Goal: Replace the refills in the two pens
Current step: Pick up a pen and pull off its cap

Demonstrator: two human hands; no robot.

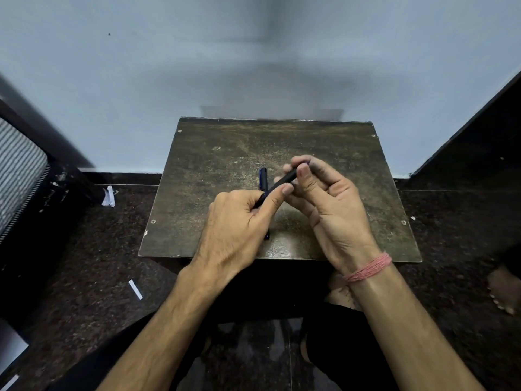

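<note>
A dark pen [283, 181] is held slanted above the small brown table [214, 165], between both hands. My left hand [236, 230] pinches its lower end with thumb and fingers. Around its upper end my right hand [324, 198] is closed, thumb on top; a pink thread band circles that wrist. A second, blue pen [263, 179] lies on the table under the hands, pointing away from me; most of its length is hidden by my left hand, and its near tip shows at the left hand's edge. No loose refill is visible.
The table stands against a pale blue wall on a dark speckled floor. A striped object [19, 170] is at the left, a dark panel [479, 136] at the right. Paper scraps [108, 196] lie on the floor to the left. Bare feet show at the lower right.
</note>
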